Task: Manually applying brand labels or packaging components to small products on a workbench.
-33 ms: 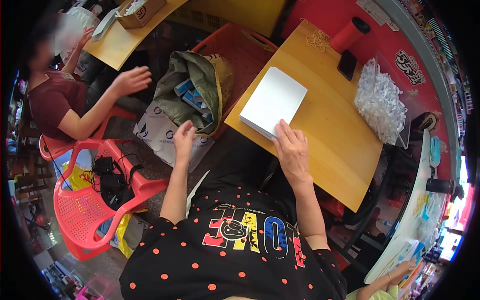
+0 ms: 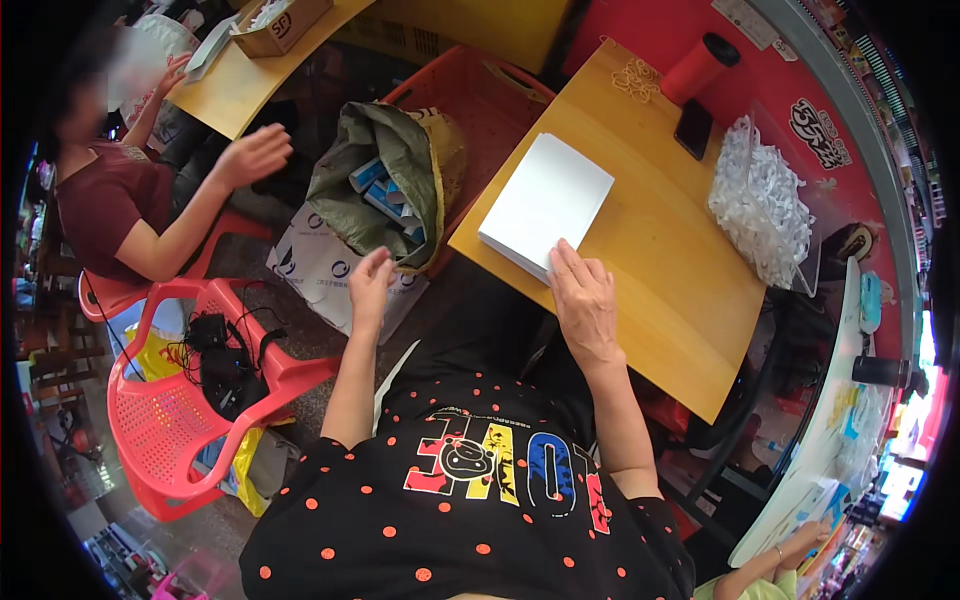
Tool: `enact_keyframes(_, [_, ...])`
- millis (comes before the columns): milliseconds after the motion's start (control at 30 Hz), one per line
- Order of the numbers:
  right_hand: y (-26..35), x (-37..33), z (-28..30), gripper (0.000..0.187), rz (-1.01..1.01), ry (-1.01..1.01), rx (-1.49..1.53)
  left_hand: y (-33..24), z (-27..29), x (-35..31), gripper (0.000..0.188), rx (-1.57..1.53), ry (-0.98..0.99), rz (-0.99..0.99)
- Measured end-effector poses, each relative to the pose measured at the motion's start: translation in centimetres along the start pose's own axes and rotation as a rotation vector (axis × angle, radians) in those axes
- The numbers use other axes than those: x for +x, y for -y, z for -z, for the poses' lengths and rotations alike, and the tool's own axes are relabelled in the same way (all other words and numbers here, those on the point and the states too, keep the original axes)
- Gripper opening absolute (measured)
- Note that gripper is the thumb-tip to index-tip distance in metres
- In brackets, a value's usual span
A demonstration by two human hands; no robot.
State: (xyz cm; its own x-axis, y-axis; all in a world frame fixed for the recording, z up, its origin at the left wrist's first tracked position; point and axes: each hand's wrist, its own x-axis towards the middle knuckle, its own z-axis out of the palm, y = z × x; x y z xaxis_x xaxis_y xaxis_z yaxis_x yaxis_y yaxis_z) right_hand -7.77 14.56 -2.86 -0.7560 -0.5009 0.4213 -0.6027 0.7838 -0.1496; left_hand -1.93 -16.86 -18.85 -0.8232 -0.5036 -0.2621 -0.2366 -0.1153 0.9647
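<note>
A neat stack of white paper sheets (image 2: 548, 195) lies near the left edge of the wooden table (image 2: 660, 290). My right hand (image 2: 585, 305) rests with outstretched fingers at the near right corner of the stack, touching it but not gripping it. My left hand (image 2: 370, 288) is raised in the air left of the table, fingers loosely bent and apart, nothing in them. Just beyond it stands a wide-mouthed green woven sack (image 2: 345, 205) with several blue-and-white packs (image 2: 383, 200) inside.
On the table are rubber bands (image 2: 636, 80), a red cylinder (image 2: 700, 70), a phone (image 2: 694, 130) and a clear bin of white paper strips (image 2: 762, 205). A red chair (image 2: 170, 420) with black cables stands left. A co-worker's hand (image 2: 255, 157) is raised beyond it; a red crate (image 2: 470, 85) sits behind the sack.
The co-worker's raised hand has shifted slightly to the left. My hands and the paper stack are nearly unchanged.
</note>
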Motion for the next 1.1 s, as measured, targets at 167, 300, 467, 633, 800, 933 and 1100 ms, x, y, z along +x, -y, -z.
enact_keyframes(167, [-1.2,-0.4,-1.6,0.030,0.140,-0.132,-0.020,-2.7,-2.1,-4.3,0.026,-0.018,0.120,0.076])
enact_keyframes(300, [-2.6,0.0,-1.8,0.029,0.244,-0.238,0.086,-6.1,-4.5,-6.3,0.024,-0.019,0.250,0.031])
enact_keyframes(467, [-3.1,-0.5,-2.2,0.025,0.250,-0.230,0.180,-9.1,-7.0,-7.7,0.020,-0.095,0.334,-0.017])
enact_keyframes(633, [-1.3,-0.9,1.3,0.025,0.233,-0.270,0.236,-12.4,-7.9,-8.2,0.043,-0.254,0.453,0.255])
enact_keyframes(800, [1.8,-3.4,6.5,0.025,0.397,-0.212,0.572,-13.6,-8.8,-8.0,0.052,-0.859,0.689,0.522])
enact_keyframes(933, [2.8,-5.8,8.0,0.019,0.171,-0.126,0.790,-13.5,-8.8,-8.5,0.042,-0.653,0.624,0.404])
enact_keyframes(1100, [1.7,-6.5,9.8,0.008,-0.595,0.010,1.203,-14.8,-9.5,-11.3,0.042,-0.353,0.667,0.087])
